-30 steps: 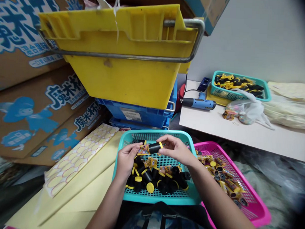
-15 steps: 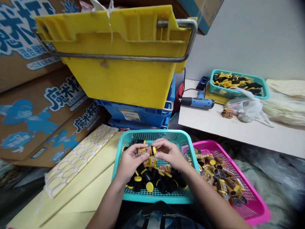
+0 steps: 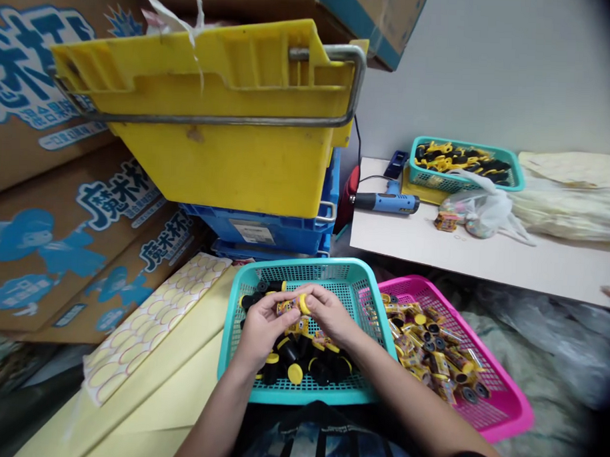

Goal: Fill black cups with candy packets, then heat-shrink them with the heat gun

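Note:
Between both hands, above the turquoise basket (image 3: 329,395), is a small canister (image 3: 286,306) with a printed wrap and a yellow lid (image 3: 303,304). My left hand (image 3: 261,327) grips its wrapped body, thumb in front. The fingers of my right hand (image 3: 332,316) close around the yellow-lidded end. Beneath them the basket holds several black canisters with yellow lids (image 3: 287,350) and some printed wrappers (image 3: 301,326). To the right, a pink basket (image 3: 509,412) contains many wrapped canisters (image 3: 438,353), lying at all angles.
A yellow crate (image 3: 222,165) on blue crates (image 3: 255,230) stands behind the basket. Cartons (image 3: 49,246) and sticker sheets (image 3: 151,323) lie left. A white table (image 3: 399,242) carries a heat gun (image 3: 386,203), another turquoise basket (image 3: 517,172) of black-and-yellow parts, and a plastic bag (image 3: 486,205).
My right fingers have moved in closer over the lidded end, and the yellow lid now faces more towards me. The whole view has shifted slightly.

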